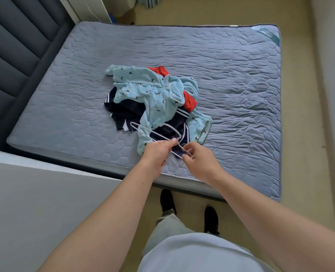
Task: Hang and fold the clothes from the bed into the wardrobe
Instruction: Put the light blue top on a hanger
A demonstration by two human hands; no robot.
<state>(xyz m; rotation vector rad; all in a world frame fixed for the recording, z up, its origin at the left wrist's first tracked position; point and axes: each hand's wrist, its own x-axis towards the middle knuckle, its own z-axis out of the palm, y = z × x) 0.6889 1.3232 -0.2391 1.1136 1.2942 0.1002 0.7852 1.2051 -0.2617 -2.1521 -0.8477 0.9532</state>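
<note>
Now Readying a Hanger Over the Pile

Both hands pinch a thin white wire hanger (151, 136), the left hand (155, 154) near its middle and the right hand (199, 161) at its near end. It hovers above the heaped clothes: pale-blue patterned fleece (155, 91), a navy white-striped garment (123, 108) and red cloth (189, 103), all on the quilted grey-blue mattress (231, 75). Next, one hand probably must let go to lift a garment's neck.

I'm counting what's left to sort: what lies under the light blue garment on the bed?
A navy garment with white stripes and a red garment poke out from under the light blue garment. Anything else beneath is covered.
</note>
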